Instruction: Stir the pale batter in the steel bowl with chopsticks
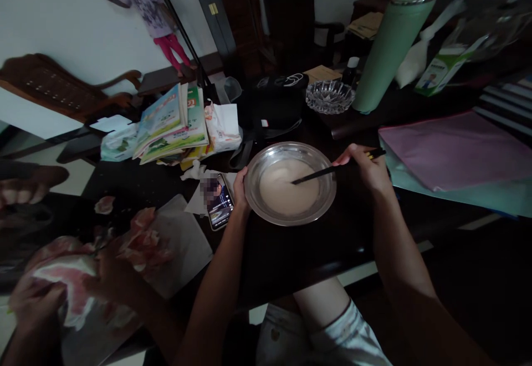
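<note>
A shiny metal bowl stands on the dark table in front of me, with a pale, creamy batter-like liquid inside. My left hand grips the bowl's left rim, thumb along the edge. Dark chopsticks are held in my right hand, fingers closed round their upper part. Their tips dip into the liquid near its middle, where swirl marks show on the surface. Left of the bowl, close to my left hand, lies a lit phone on white paper.
At left, another person's hands hold pink-and-white peel over a board. Behind are stacked books, a glass ashtray and a tall green flask. A pink folder lies right. Another person stands far back.
</note>
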Demonstrator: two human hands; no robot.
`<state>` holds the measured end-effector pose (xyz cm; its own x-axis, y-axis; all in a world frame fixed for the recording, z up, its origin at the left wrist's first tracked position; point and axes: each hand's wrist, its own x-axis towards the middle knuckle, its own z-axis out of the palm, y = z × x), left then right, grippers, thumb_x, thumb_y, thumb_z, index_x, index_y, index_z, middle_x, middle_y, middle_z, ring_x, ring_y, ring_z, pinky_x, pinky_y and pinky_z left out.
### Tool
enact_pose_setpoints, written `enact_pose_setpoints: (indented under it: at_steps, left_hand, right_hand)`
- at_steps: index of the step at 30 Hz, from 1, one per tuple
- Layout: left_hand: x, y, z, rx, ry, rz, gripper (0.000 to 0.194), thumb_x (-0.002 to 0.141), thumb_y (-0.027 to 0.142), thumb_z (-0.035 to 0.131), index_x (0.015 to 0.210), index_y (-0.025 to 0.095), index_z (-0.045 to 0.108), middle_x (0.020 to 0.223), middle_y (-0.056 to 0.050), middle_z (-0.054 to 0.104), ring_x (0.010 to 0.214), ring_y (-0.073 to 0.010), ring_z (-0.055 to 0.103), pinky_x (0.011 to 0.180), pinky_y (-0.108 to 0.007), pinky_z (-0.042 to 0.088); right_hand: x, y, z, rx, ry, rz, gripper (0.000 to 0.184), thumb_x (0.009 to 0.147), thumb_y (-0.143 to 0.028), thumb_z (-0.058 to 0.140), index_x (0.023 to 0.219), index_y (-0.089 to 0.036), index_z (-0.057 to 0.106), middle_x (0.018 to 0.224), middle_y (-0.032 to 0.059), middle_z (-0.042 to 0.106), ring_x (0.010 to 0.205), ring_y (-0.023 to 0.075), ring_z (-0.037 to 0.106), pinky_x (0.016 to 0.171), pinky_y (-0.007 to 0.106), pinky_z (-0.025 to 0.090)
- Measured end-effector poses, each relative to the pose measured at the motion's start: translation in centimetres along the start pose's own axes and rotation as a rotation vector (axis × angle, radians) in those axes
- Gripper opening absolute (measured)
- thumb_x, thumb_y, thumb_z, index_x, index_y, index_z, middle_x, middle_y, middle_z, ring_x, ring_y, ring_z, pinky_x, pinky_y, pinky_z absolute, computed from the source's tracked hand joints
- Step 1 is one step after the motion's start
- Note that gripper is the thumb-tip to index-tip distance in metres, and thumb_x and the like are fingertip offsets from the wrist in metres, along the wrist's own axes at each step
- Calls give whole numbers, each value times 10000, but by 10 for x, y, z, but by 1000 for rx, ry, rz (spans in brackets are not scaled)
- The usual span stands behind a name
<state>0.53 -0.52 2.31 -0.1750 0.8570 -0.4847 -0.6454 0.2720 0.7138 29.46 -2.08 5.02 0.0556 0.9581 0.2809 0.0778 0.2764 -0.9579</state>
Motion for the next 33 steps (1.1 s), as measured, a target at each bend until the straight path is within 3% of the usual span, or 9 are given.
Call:
enact_pose_setpoints:
  at_steps: [2, 5, 7, 12, 18, 23, 29, 33]
  left_hand:
    - [1, 0, 0, -1, 5, 13, 163, 791, 309, 637, 699, 189, 697, 610, -1, 707, 761, -224, 738, 748, -303, 570]
    - [3, -1, -1, -2, -1, 24, 153, 782, 306, 645, 698, 191, 699, 617, 2, 708, 738, -209, 732, 728, -285, 565]
    - [3, -1, -1, -2, -16, 22, 152, 783, 308, 643, 704, 193, 702, 610, 1, 705, 782, -222, 740, 748, -290, 571]
    - [1, 0, 0, 0, -19, 18, 155, 776, 317, 649, 701, 191, 700, 584, -7, 693, 855, -254, 749, 798, -320, 585]
    - [2, 1, -1, 0, -21, 7, 175, 782, 317, 633, 700, 180, 705, 620, -19, 717, 857, -249, 754, 805, -313, 586]
    - [1, 1, 0, -3, -14, 11, 179, 804, 295, 607, 711, 185, 713, 619, -11, 713, 845, -233, 753, 798, -298, 583]
    - [-1, 2, 3, 6, 1, 3, 172, 800, 301, 623, 685, 197, 698, 589, -10, 698, 844, -244, 752, 800, -311, 586]
    - [-2, 2, 3, 9, 8, -8, 200, 821, 300, 592, 682, 200, 695, 588, -8, 700, 830, -241, 752, 785, -315, 589]
  right_hand:
    - [-1, 0, -1, 20, -18, 3, 477, 907, -576, 590, 577, -245, 683, 632, 32, 723, 689, 210, 703, 775, 369, 539]
    - [-2, -1, 3, 11, -204, -13, 417, 891, -566, 623, 647, -247, 733, 721, 35, 754, 747, 205, 713, 795, 358, 539]
    - [-1, -1, 5, -7, -243, -24, 372, 871, -562, 655, 703, -247, 762, 770, 36, 769, 783, 203, 718, 829, 356, 541]
    - [1, 1, 0, 34, 10, -9, 436, 902, -541, 620, 602, -236, 703, 658, 21, 733, 682, 182, 693, 783, 339, 533]
    - [-1, -1, 5, 0, -232, -22, 392, 863, -582, 653, 692, -245, 756, 754, 33, 765, 780, 201, 714, 832, 355, 535]
    - [-1, 1, 1, 8, -11, 0, 442, 896, -569, 614, 612, -245, 711, 664, 21, 736, 696, 189, 692, 811, 352, 527]
    - [-2, -1, 6, -13, -228, -18, 401, 861, -599, 645, 693, -251, 753, 761, 36, 761, 789, 207, 712, 838, 363, 537]
    - [1, 1, 3, -14, -45, -14, 424, 855, -604, 651, 644, -245, 732, 679, 30, 741, 727, 205, 710, 834, 365, 539]
